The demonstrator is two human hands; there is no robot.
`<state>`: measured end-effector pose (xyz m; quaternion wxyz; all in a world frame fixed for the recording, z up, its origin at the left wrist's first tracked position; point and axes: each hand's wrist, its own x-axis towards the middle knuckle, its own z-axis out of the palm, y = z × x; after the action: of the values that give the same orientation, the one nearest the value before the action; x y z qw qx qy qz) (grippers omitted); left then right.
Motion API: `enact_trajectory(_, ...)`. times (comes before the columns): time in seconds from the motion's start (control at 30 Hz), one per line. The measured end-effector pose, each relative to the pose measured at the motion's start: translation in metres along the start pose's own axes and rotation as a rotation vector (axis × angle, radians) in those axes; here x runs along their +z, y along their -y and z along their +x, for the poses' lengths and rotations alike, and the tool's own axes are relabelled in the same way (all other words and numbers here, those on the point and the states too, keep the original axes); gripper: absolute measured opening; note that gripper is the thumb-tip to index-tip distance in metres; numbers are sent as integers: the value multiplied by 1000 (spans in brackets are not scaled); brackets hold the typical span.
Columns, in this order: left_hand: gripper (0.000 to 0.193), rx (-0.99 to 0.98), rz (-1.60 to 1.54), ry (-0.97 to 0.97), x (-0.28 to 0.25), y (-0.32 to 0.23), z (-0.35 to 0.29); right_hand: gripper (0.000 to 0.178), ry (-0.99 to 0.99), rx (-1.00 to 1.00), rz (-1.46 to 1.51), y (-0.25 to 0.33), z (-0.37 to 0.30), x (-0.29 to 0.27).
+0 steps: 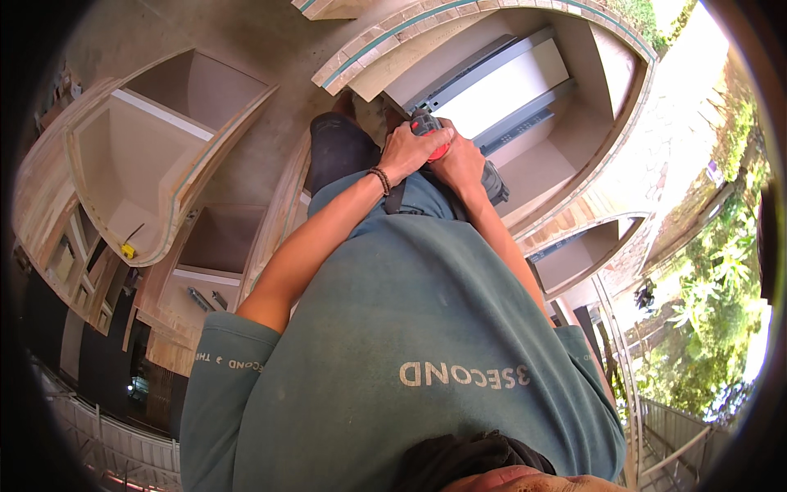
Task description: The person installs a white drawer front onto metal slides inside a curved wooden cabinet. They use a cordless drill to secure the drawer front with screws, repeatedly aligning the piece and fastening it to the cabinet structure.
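In front of my waist, both hands close round a red and black cordless drill (425,125). My left hand (402,153), with a dark beaded bracelet at its wrist, grips it from the left side. My right hand (461,164) wraps it from the right, and its thumb lies over the red part. A dark grey block (495,184), perhaps the drill's battery, shows beyond my right wrist. Just past my hands is a drawer (492,86) with grey metal sides and a bright white bottom, inside a curved wooden cabinet (611,74). The drill's tip cannot be made out.
To the left stands another open wooden cabinet (135,156) with a pale divider. A small yellow tool (127,250), perhaps a tape measure, lies in it. Grey metal parts (199,298) rest in a lower compartment. A smaller cabinet (574,254) stands to the right, with greenery beyond.
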<state>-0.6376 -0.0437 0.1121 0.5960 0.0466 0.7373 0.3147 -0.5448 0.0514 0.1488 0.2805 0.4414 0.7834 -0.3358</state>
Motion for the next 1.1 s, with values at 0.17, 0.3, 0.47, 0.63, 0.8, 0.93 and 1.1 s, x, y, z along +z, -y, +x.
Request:
enact_trajectory(0.17, 65, -19, -51, 37, -4, -7, 0, 54, -4, 5, -4, 0, 3, 1)
enact_trajectory(0.3, 65, -33, -78, 38, -6, -11, 0, 54, 19, 2, -14, 0, 5, 0)
enact_trajectory(0.47, 64, -53, -119, 59, -7, -11, -2, 53, 0, -22, -30, -4, 6, 4)
enact_trajectory(0.63, 54, 24, -171, -8, 3, 7, 5, 51, -19, -13, -26, -5, 6, 9)
enact_trajectory(0.8, 68, -10, -136, -53, 10, 18, 18, 47, -42, -34, -65, -7, 10, 7)
enact_trajectory(0.93, 94, -77, -103, 0, 4, -4, -1, 46, -27, -60, -124, -33, 24, 21)
enact_trajectory(1.1, 97, -185, -247, 316, -15, 8, 1, 55, -73, -158, -104, -33, 8, 7)
